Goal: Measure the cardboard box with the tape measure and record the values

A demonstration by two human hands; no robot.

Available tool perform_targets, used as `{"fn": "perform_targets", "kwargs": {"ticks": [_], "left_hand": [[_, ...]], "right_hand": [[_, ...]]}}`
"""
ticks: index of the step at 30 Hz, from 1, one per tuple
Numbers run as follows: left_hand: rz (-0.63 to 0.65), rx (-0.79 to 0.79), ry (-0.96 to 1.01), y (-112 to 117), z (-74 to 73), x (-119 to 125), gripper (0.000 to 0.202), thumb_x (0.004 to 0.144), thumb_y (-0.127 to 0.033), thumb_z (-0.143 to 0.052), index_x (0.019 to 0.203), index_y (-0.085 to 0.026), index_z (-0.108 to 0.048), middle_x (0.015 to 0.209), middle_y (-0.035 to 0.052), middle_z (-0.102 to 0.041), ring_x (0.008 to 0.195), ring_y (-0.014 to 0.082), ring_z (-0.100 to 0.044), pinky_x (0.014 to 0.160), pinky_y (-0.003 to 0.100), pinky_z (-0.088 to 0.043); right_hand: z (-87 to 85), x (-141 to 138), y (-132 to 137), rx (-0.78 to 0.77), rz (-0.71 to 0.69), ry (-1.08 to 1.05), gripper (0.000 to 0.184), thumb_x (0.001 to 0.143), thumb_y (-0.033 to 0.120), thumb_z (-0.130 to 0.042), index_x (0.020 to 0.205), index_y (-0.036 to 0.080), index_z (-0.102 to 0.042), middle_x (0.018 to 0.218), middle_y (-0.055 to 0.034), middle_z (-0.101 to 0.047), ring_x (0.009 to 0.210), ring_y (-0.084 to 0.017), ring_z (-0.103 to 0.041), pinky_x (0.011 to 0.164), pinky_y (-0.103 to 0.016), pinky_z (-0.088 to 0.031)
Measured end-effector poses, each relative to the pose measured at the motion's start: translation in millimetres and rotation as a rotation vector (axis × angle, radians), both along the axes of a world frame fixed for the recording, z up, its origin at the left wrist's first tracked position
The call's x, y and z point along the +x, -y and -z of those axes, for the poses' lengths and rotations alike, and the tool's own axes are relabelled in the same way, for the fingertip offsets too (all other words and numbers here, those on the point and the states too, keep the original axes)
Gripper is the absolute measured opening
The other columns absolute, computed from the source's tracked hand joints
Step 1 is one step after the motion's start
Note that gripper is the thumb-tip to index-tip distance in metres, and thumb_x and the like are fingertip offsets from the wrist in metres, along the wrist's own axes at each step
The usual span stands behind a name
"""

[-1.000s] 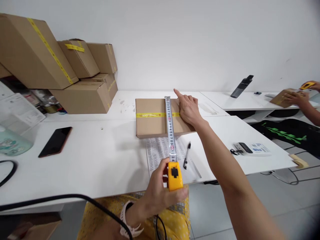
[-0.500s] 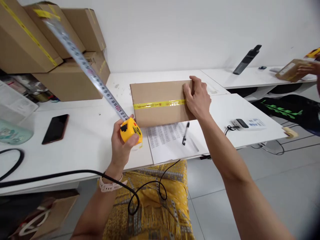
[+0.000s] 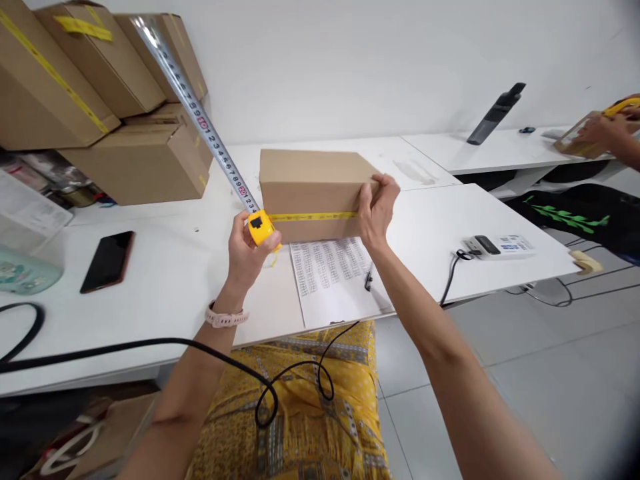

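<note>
My left hand (image 3: 246, 250) is closed around a yellow tape measure (image 3: 261, 227), its metal blade pulled out and slanting up to the left. Just right of it, a brown cardboard box (image 3: 310, 193) rests on the white table, a yellow tape strip along its near side. My right hand (image 3: 379, 210) grips the right end of the box, thumb on the near face and fingers over the edge. A printed sheet (image 3: 320, 293) lies partly under the box's front. On that sheet is a pen (image 3: 369, 279), partly hidden by my right forearm.
Stacked cardboard boxes (image 3: 145, 160) stand at the left. A phone (image 3: 107, 261) and a pale green container (image 3: 25, 270) lie near them. A black cable (image 3: 150, 343) crosses the front edge. At right are a small device (image 3: 486, 245), a dark bottle (image 3: 497, 113) and another person's hand (image 3: 605, 133) on a box.
The box has tipped so its top face now shows, with my right hand lower on its end. My left hand has raised the tape measure slightly, and its blade has swung more upright.
</note>
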State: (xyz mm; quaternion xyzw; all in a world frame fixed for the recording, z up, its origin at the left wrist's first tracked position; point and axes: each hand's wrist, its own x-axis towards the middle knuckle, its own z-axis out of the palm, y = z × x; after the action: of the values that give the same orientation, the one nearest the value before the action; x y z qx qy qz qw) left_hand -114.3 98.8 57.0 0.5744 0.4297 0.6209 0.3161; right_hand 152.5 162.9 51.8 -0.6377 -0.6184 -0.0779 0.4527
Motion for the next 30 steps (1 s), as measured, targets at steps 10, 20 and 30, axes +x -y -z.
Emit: {"fn": "perform_targets", "kwargs": {"ticks": [10, 20, 30], "left_hand": [[0.374, -0.223, -0.464, 102.0, -35.5, 6.1, 0.063, 0.069, -0.037, -0.083, 0.122, -0.024, -0.053, 0.099, 0.0021, -0.068, 0.079, 0.0183, -0.067, 0.071, 0.031, -0.057], [0.703, -0.460, -0.685, 169.8, 18.7, 23.9, 0.097, 0.058, -0.039, -0.088, 0.145, -0.029, -0.047, 0.112, 0.0067, -0.071, 0.091, 0.0278, -0.068, 0.085, 0.040, -0.053], [0.410, -0.303, -0.557, 159.3, 9.0, 19.0, 0.115, 0.063, -0.034, -0.088, 0.157, -0.034, -0.021, 0.124, 0.0090, -0.066, 0.108, 0.0303, -0.068, 0.096, 0.051, -0.054]], "right_hand": [[-74.6, 8.9, 58.3, 0.039, -0.284, -0.610, 0.066, 0.101, 0.062, -0.013, 0.132, 0.020, -0.053, 0.111, -0.0137, -0.067, 0.083, -0.020, -0.065, 0.074, -0.038, -0.053], [-42.1, 32.4, 180.9, 0.090, -0.181, -0.880, 0.024, 0.085, 0.050, -0.068, 0.094, 0.029, -0.065, 0.062, 0.0017, -0.059, 0.044, -0.013, -0.044, 0.041, -0.029, -0.031], [13.8, -12.8, 216.2, -0.097, -0.157, -0.706, 0.020, 0.090, 0.048, -0.061, 0.095, 0.029, -0.061, 0.062, 0.0022, -0.061, 0.051, -0.018, -0.056, 0.053, -0.035, -0.045]]}}
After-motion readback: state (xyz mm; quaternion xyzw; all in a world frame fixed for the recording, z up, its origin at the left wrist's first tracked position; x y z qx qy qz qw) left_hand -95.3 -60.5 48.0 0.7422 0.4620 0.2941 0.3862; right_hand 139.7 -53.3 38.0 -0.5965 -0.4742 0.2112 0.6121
